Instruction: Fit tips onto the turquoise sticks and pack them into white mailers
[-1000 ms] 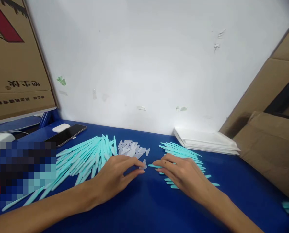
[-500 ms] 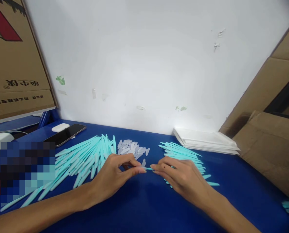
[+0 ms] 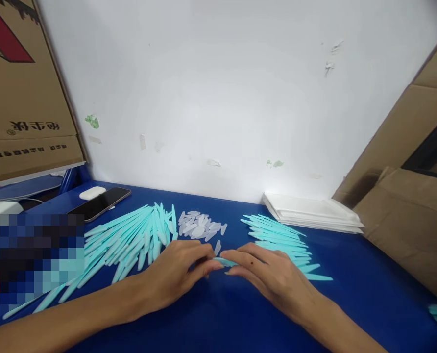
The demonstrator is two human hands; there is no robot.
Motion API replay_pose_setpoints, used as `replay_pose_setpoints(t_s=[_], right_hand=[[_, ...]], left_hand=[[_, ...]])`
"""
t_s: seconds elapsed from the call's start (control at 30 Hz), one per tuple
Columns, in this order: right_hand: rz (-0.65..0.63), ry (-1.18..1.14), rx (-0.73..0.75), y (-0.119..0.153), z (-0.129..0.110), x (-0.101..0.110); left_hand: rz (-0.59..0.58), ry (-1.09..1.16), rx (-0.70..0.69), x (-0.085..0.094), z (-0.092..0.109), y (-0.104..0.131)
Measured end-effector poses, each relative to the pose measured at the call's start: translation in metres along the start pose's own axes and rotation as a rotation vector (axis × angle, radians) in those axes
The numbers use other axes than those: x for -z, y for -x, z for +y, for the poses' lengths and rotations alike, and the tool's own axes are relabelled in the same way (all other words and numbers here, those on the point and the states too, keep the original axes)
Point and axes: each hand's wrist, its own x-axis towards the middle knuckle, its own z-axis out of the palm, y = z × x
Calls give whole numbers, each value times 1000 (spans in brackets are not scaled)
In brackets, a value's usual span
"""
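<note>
A slim turquoise stick [image 3: 226,262] lies level between my two hands, just above the blue table; its ends disappear into my fingers. My left hand [image 3: 183,264] pinches its left end between thumb and fingertips. The right end is in the closed fingers of my right hand [image 3: 273,269]. Just beyond my fingertips lies one loose translucent cap-like piece [image 3: 217,246], with a pile of similar translucent pieces [image 3: 198,225] farther back. A large fanned heap of turquoise sticks [image 3: 130,240] spreads left of my left hand. Behind my right hand is a row of turquoise sticks [image 3: 277,235].
A phone [image 3: 101,203] and a white case [image 3: 92,193] lie at the back left. White flat sheets or trays [image 3: 314,213] are stacked at the back right. Cardboard [image 3: 413,225] borders the right side, and a printed carton [image 3: 27,98] stands at left. A white wall [image 3: 218,98] closes the back.
My right hand has shifted slightly left and its fingers have moved further over the stick. Both hands sit a little lower, and more of the stick's width shows between them.
</note>
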Motion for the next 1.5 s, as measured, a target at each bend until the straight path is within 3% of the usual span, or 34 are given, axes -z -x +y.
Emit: replay_pose_setpoints(t_s=[0.1, 0.27, 0.37, 0.53, 0.67, 0.77, 1.0, 1.1, 1.2, 1.3, 1.4, 1.5], right_hand=[[-43, -42, 8, 2, -2, -2], [-10, -61, 4, 7, -4, -7], [-60, -18, -8, 8, -6, -8], [-132, 9, 1, 0, -11, -6], [-143, 124, -37, -7, 3, 2], [-107, 189, -71, -5, 17, 6], [-108, 158, -11, -6, 5, 0], [-143, 218, -117, -7, 11, 5], [-135, 316, -284, -2, 32, 15], [-243, 275, -340, 3, 50, 24], [-342, 160, -329, 6, 56, 30], [-390, 96, -349, 7, 55, 32]], left_hand=[[-33, -36, -66, -4, 1, 5], [-7, -12, -55, -6, 5, 8], [-27, -20, -51, -5, 9, 8], [-76, -231, -122, -1, 15, 9], [13, -411, -230, 8, 8, 6], [52, -485, -235, 14, 4, 4], [-146, -684, -262, 7, 12, 9], [-188, -741, -133, 15, 12, 7], [-162, -798, 157, 31, 8, -1], [-60, -899, 414, 46, 0, -7], [41, -986, 532, 55, -10, -7], [24, -994, 605, 62, -18, -4]])
